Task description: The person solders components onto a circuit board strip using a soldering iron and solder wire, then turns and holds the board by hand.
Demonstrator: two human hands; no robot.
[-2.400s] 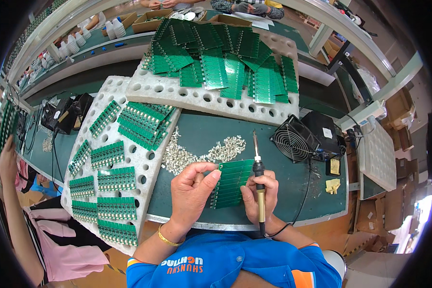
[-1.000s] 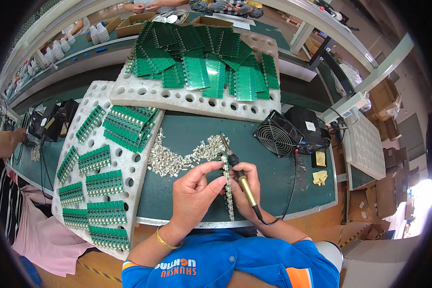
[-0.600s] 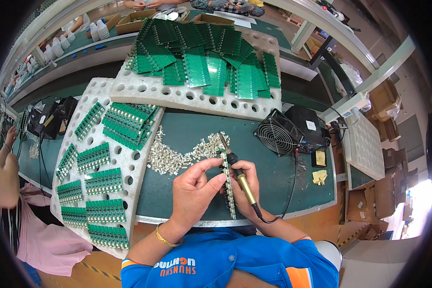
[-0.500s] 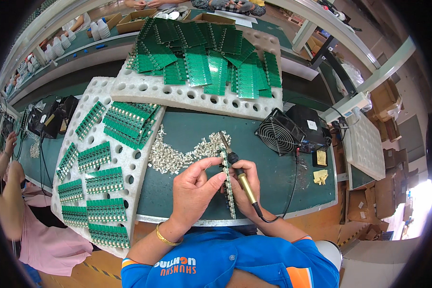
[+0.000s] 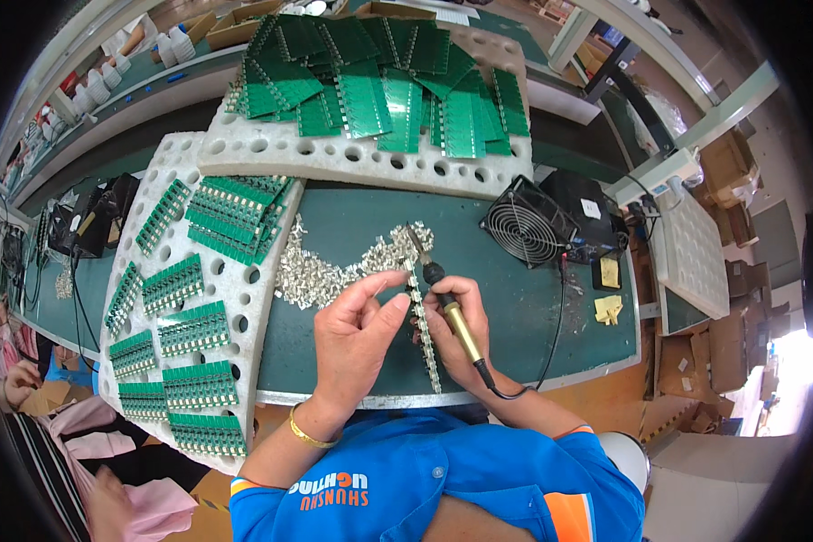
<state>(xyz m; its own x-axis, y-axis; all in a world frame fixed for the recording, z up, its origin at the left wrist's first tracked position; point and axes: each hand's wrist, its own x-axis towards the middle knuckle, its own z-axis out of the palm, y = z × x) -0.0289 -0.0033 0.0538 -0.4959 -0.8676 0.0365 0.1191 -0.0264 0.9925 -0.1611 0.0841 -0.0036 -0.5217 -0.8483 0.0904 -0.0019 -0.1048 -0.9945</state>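
Note:
My right hand is closed around a soldering iron with a brass-coloured handle, its tip pointing away from me. The same hand also holds a narrow circuit board strip, seen edge-on, with small pale parts along it. My left hand is just left of the strip, index finger and thumb near its upper part. A thin strand that looks like solder wire shows at its curled fingers. Beyond the hands lies a pile of small whitish connectors. My right fingertips are partly hidden behind the strip and iron.
A white foam board at left carries several green circuit boards. Another foam tray behind holds heaped green panels. At right stand a black fan and a yellow sponge. The iron's cord curves right. A person's hand shows far left.
My left thumb and index finger have spread apart and moved slightly left, off the strip. My right hand still holds the iron and board. The person at far left has shifted.

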